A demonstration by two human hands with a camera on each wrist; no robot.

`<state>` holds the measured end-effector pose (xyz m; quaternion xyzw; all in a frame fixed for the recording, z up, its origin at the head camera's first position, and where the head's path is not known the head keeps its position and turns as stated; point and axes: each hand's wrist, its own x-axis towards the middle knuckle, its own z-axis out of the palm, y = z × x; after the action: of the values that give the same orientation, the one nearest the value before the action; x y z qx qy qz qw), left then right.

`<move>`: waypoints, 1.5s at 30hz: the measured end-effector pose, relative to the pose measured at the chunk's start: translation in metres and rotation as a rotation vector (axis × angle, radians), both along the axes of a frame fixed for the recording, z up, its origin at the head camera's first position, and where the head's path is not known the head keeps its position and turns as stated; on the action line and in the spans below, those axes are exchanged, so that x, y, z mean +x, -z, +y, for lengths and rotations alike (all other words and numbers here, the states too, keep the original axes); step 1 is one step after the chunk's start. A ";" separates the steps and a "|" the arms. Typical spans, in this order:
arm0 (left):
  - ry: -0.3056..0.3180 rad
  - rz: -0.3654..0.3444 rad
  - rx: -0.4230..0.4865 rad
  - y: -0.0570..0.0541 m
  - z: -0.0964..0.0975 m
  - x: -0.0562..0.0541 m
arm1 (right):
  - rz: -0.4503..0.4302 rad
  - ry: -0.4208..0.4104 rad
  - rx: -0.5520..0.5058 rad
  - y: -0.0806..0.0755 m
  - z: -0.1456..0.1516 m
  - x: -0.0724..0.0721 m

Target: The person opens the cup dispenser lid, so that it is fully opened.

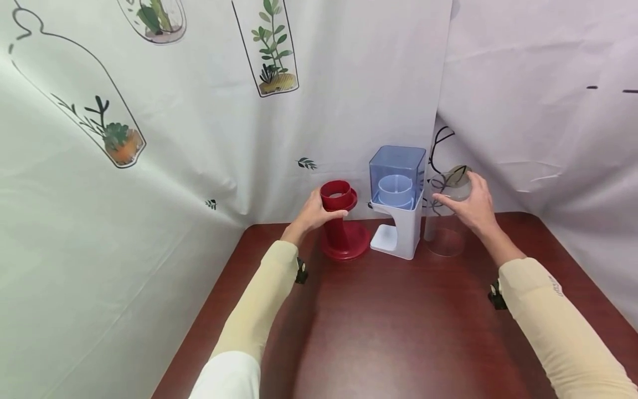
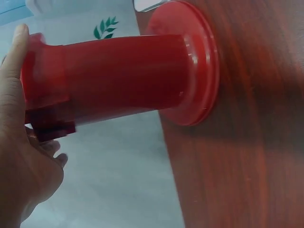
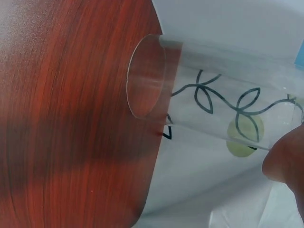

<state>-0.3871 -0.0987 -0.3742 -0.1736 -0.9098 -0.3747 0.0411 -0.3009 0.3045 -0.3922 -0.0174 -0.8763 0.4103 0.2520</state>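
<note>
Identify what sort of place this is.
Likely a screened-off indoor work corner: wrinkled white sheets, printed with plants in containers, hang behind and along both sides of a reddish-brown wood-grain table.

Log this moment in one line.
left hand: grips red stand | right hand: holds clear cylinder | between them: dispenser, upright on table

The forearm sleeves [image 1: 558, 327] are cream; the upper left sleeve [image 1: 229, 377], white; wrist devices [image 1: 301, 274], black.
</note>
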 end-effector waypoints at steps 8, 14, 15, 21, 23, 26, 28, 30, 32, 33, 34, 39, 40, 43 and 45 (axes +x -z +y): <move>-0.060 0.174 0.009 -0.046 0.012 -0.011 | 0.258 -0.030 0.011 -0.022 -0.009 -0.002; -0.011 0.276 0.069 -0.089 0.033 -0.011 | 0.322 -0.164 -0.005 -0.051 -0.036 0.003; -0.002 0.282 0.080 -0.095 0.039 -0.010 | 0.285 -0.181 -0.002 -0.054 -0.040 0.004; 0.067 0.310 0.158 -0.130 0.074 0.000 | 0.092 -0.265 -0.014 -0.068 -0.062 0.001; 0.076 0.309 0.170 -0.136 0.085 0.003 | 0.057 -0.283 -0.037 -0.069 -0.068 -0.002; 0.098 0.301 0.178 -0.140 0.097 0.006 | 0.029 -0.291 -0.082 -0.068 -0.076 -0.007; 0.109 0.290 0.173 -0.141 0.104 0.008 | 0.028 -0.289 -0.116 -0.066 -0.080 -0.011; 0.113 0.289 0.159 -0.141 0.109 0.010 | 0.035 -0.299 -0.152 -0.062 -0.084 -0.016; 0.111 0.272 0.137 -0.139 0.114 0.012 | 0.035 -0.299 -0.163 -0.057 -0.087 -0.020; 0.110 0.264 0.124 -0.138 0.117 0.013 | 0.031 -0.301 -0.166 -0.054 -0.088 -0.022; 0.110 0.256 0.111 -0.136 0.120 0.014 | 0.024 -0.302 -0.167 -0.051 -0.089 -0.024; 0.140 0.212 0.054 -0.132 0.137 0.017 | 0.002 -0.280 -0.169 -0.041 -0.089 -0.026; 0.146 0.204 0.039 -0.132 0.141 0.018 | -0.001 -0.275 -0.170 -0.040 -0.088 -0.027; 0.144 0.190 -0.027 -0.130 0.150 0.017 | -0.020 -0.254 -0.160 -0.041 -0.087 -0.027; 0.140 0.187 -0.080 -0.130 0.155 0.016 | -0.034 -0.248 -0.156 -0.043 -0.087 -0.028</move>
<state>-0.3706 0.0567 -0.2447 -0.2723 -0.9018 -0.3224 0.0929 -0.3291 0.2172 -0.3488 0.0646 -0.8412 0.5050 0.1822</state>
